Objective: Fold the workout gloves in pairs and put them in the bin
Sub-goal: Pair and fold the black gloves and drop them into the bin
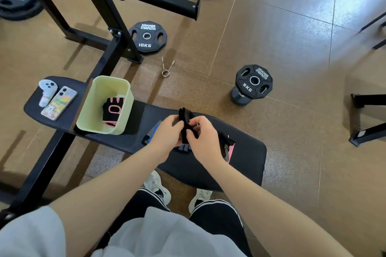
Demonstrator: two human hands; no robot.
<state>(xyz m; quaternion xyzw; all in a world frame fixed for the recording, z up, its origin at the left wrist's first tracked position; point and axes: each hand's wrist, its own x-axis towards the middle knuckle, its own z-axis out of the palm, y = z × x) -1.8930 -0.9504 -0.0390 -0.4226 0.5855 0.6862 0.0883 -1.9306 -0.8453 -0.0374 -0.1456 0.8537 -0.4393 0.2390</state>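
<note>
Above the black bench, both hands hold a black workout glove. My left hand grips its left side and my right hand pinches its right side. A pale green bin stands on the bench to the left, with a black-and-pink glove inside it. A blue-and-black glove lies on the bench, partly under my left hand. A pink-and-grey glove lies beside my right wrist. More dark glove fabric shows under the hands.
A phone and a white controller lie on the bench's left end. On the floor are a 10 kg plate, a 5 kg plate stack, a spring clip and black rack legs.
</note>
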